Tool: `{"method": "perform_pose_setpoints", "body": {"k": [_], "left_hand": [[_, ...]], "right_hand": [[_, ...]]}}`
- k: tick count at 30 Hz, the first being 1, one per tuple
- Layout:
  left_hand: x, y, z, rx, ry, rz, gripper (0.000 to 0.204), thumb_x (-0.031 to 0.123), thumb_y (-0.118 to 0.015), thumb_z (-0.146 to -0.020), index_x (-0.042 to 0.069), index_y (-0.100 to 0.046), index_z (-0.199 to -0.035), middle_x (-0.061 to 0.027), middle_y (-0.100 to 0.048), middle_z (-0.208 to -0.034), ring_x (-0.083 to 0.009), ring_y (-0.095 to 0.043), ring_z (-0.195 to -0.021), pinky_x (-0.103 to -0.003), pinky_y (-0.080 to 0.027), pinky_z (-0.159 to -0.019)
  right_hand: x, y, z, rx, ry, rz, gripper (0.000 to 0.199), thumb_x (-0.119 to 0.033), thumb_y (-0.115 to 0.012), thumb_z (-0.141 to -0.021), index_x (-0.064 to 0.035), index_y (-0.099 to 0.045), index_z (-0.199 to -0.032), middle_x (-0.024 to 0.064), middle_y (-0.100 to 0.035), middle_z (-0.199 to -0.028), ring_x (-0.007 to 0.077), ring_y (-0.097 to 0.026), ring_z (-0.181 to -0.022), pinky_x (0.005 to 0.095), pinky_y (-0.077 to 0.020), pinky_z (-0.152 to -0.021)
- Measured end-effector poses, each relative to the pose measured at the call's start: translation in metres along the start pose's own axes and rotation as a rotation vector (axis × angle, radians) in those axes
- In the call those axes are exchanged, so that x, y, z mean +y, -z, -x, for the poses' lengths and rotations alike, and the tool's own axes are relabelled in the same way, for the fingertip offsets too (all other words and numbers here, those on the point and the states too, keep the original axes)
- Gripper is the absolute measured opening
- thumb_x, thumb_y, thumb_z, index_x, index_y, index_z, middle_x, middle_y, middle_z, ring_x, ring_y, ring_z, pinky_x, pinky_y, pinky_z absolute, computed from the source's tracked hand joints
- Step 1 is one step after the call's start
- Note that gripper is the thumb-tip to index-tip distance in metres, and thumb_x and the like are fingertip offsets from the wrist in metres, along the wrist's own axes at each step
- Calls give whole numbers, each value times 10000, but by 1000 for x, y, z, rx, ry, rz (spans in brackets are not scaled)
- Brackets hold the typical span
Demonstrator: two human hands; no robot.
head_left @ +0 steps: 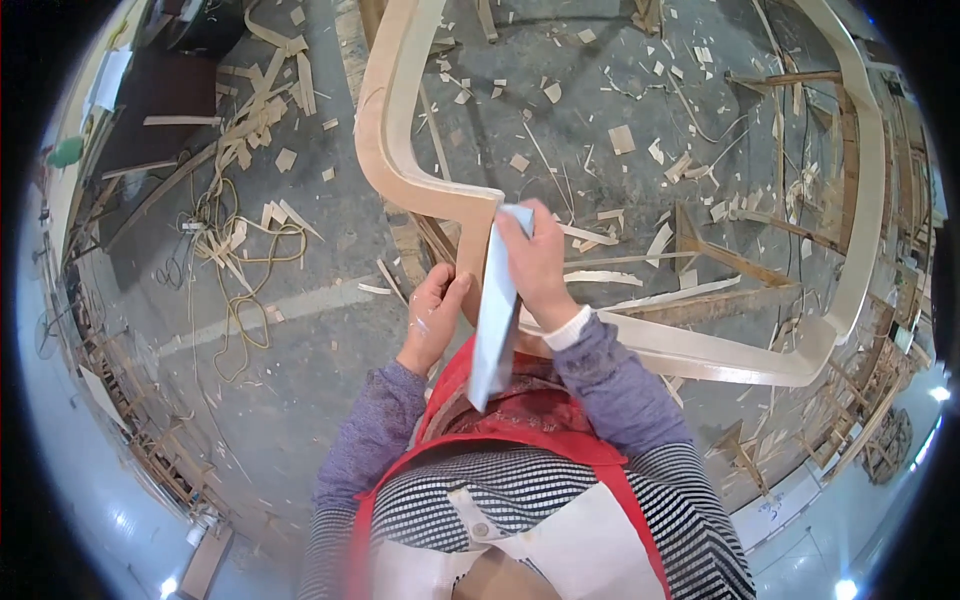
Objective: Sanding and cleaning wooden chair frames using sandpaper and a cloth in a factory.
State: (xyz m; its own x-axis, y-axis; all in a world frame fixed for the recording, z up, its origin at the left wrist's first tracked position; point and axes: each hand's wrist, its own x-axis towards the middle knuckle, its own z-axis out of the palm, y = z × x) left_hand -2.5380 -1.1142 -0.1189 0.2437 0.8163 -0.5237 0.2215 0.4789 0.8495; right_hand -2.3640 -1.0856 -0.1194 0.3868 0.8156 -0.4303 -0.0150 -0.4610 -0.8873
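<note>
The right hand (537,262) grips a long, flat, pale-blue strip (493,315) beside the stepped corner of a pale, curved wooden frame (430,193); the strip's long axis slants down-left toward the red apron (545,450), its lower end blurred. The left hand (432,318) pinches the frame's edge.

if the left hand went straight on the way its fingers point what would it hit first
The wooden frame: the left hand is right at its edge and seems to touch it, though depth is hard to judge from this single view.
</note>
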Motion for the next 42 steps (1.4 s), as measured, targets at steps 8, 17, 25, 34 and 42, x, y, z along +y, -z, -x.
{"method": "perform_pose_setpoints", "body": {"k": [8, 17, 25, 34, 42], "left_hand": [[1, 1, -3, 8, 10, -37, 208, 188, -575, -979, 16, -541, -868, 42, -488, -744, -54, -432, -722, -236, -397, -622], [9, 0, 2, -26, 29, 26, 199, 194, -574, -981, 13, -563, -898, 46, -499, -750, -52, -431, -713, -233, -399, -628], [0, 6, -2, -33, 51, -9, 175, 178, -575, -980, 8, -580, -935, 42, -515, -773, -54, -439, -731, -230, -405, -642], [6, 3, -1, -20, -10, 13, 172, 162, -583, -973, -10, -597, -968, 20, -545, -791, -67, -460, -748, -244, -428, -673], [12, 8, 2, -72, 87, -68, 174, 156, -574, -980, -15, -609, -989, 28, -559, -815, -62, -470, -760, -232, -428, -683]], "right_hand": [[1, 9, -1, 27, 187, -84, 172, -163, -647, -906, 1, -626, -952, -7, -617, -775, 57, -540, -695, 250, -453, -613], [5, 4, -6, 66, 175, -58, 172, -142, -661, -893, 5, -640, -981, 3, -641, -810, 62, -565, -746, 242, -463, -649], [-24, 32, -42, -144, 147, 58, 254, -187, -673, -877, 7, -650, -1037, 45, -657, -806, 98, -577, -763, 266, -478, -702], [-38, 18, -121, -712, 726, 791, 364, -253, -644, -806, 14, -639, -1053, 211, -663, -983, 380, -625, -929, 434, -491, -846], [-71, 24, -88, -739, 602, 783, 275, -224, -604, -839, 2, -635, -991, 213, -640, -986, 396, -606, -956, 464, -480, -842]]}}
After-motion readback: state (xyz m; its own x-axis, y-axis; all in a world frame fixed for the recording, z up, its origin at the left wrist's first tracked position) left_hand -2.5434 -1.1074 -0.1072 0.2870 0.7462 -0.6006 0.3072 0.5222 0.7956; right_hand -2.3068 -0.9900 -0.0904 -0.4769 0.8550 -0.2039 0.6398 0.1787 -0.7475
